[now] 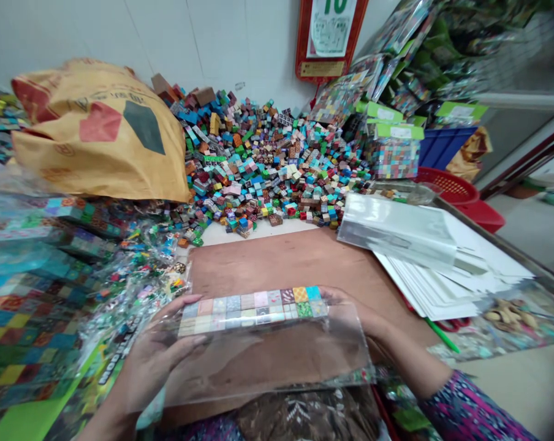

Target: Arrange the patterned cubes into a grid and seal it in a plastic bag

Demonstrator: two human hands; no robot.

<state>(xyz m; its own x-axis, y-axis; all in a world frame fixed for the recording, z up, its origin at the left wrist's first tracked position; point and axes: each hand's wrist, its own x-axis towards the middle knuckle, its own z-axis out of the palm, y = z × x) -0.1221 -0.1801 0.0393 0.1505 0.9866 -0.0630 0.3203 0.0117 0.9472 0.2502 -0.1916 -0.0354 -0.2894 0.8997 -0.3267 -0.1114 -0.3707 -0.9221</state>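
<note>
A long block of small patterned cubes (258,308), two rows showing, lies inside a clear plastic bag (295,352). My left hand (160,346) is closed round its left end, thumb in front and fingers on top, with the bag film between. At the right end my right hand (350,309) holds the block, its fingers mostly hidden behind the block and film. The bag's loose part hangs toward me. Beneath them is a brown board (268,260).
Loose patterned cubes (268,165) are heaped against the wall. A yellow sack (102,135) stands back left, before bagged cube blocks (33,324) and small packets (130,275). White sheets (424,275) with clear bags (396,229) on top, red scissors (456,324) and peanuts (511,314) lie right.
</note>
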